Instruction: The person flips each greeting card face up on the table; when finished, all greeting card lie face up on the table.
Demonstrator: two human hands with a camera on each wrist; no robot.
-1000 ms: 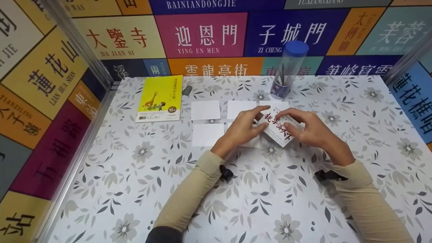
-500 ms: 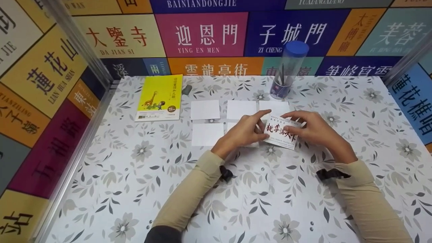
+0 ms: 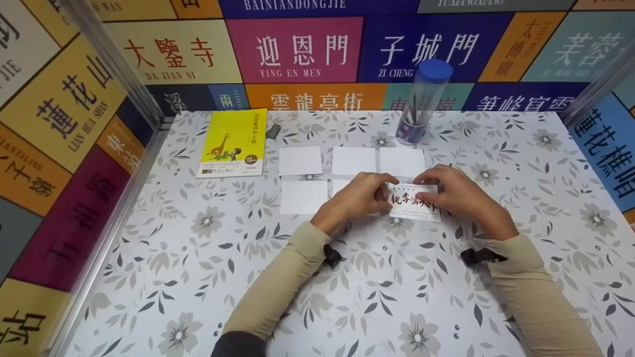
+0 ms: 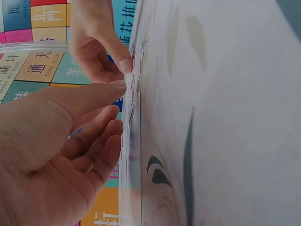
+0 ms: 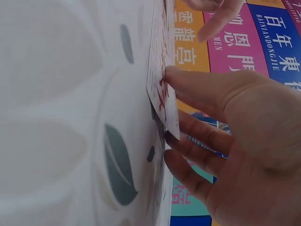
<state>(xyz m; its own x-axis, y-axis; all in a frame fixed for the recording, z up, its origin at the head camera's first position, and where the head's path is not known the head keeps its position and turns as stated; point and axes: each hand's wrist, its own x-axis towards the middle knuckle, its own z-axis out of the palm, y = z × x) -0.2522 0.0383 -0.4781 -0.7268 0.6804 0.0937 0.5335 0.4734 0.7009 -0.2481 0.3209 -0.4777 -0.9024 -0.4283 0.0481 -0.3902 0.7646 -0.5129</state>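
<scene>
A white printed card [image 3: 413,209] with dark red characters lies squared up below the right card of the upper row. My right hand [image 3: 464,201] pinches its right side, thumb on top and fingertips under the slightly raised edge, as the right wrist view [image 5: 162,84] card shows. My left hand [image 3: 354,196] is at the card's left edge, its thumb touching there and its other fingers loosely bent. White blank-faced cards form the upper row: a left card [image 3: 300,160], a middle card [image 3: 354,160] and a right card [image 3: 402,162]. Below them lie a lower-left card [image 3: 304,197] and another, mostly hidden by my left hand.
A yellow booklet [image 3: 233,139] lies at the back left, beside a small dark grey object [image 3: 273,131]. A clear tube with a blue lid [image 3: 435,71] stands at the back right, holding dark sticks. Printed panels [image 3: 297,49] border the flower-patterned table [image 3: 208,277].
The printed card has turned from a slant to nearly straight and moved down, off the upper right card, which is now uncovered. Both hands have shifted slightly with it.
</scene>
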